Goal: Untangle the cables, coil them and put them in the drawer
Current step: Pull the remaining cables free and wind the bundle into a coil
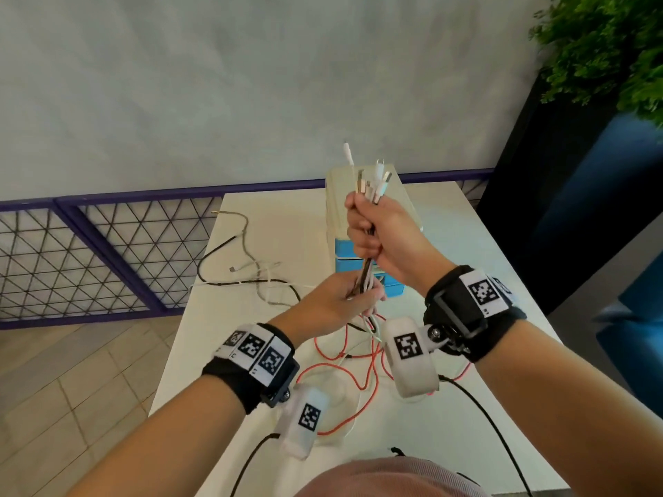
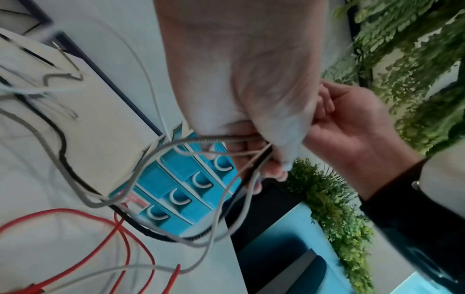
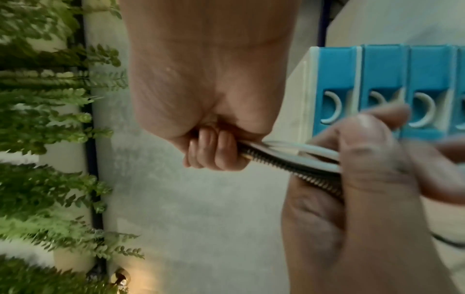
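My right hand (image 1: 376, 234) is raised above the table and grips a bundle of cables (image 1: 366, 274) in its fist, with several plug ends (image 1: 373, 181) sticking up out of it. Just below, my left hand (image 1: 344, 299) closes its fingers and thumb round the same bundle (image 3: 297, 161). White, black and braided cables (image 2: 176, 145) hang from the hands down to the table. A red cable (image 1: 344, 371) loops on the table under my wrists. Behind the hands stands the small drawer unit (image 1: 391, 285), cream with blue drawers (image 2: 186, 175), all shut.
The white table (image 1: 466, 245) carries loose black and braided cable tails (image 1: 247, 270) at the far left. A purple mesh railing (image 1: 107, 252) runs behind the table. A green plant (image 1: 610, 48) stands at the right. Black leads from the wrist cameras (image 1: 495, 428) trail across the near edge.
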`<state>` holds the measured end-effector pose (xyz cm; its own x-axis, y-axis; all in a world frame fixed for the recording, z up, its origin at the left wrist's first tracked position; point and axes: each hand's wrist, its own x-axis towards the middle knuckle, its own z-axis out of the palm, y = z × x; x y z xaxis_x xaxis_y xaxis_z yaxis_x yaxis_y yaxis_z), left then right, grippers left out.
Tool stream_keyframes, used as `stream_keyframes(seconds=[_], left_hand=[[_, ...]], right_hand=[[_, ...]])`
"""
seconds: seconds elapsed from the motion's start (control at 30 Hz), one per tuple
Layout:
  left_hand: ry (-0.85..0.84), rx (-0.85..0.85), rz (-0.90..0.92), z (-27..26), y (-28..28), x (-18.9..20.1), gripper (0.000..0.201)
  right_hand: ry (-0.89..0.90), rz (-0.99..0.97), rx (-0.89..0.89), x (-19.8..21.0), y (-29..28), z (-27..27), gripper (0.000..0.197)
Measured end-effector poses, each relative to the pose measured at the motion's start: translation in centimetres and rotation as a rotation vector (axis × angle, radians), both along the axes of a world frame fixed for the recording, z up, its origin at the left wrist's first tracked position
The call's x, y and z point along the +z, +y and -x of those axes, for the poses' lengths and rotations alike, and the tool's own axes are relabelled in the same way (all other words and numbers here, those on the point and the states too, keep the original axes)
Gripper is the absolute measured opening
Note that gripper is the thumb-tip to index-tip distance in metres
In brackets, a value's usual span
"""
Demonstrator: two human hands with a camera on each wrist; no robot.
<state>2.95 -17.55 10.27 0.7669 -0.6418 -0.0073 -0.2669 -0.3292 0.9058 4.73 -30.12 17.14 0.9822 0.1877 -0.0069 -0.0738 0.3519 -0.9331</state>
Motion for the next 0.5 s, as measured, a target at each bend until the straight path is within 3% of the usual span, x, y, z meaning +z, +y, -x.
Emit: stream_keyframes(seconds=[0.23,0.33,0.4,0.5], left_hand=[[-0.207,0.097,-0.284,-3.6,2.1,-2.4,0.011],[-0.269,0.136,-0.538,-5.0,4.3,-3.8,0.011],[-0.195,0.171,-0.667,-5.7,7.0,-5.7,0.009],[-0.058,0.230,-0.709,-5.6,10.2,-7.3,0.018]], right_hand=[[-0.158,0.174,-0.234,2.3,-2.2,-0.9,0.027],[-0.250,0.366,-0.375,2.8,-4.0,-1.5,0.028],[-0.326,0.505,-0.520,3.4,-5.9,-1.8,0.026],[-0.362,0.643,-0.684,4.0,-8.6,-1.8,0.024]])
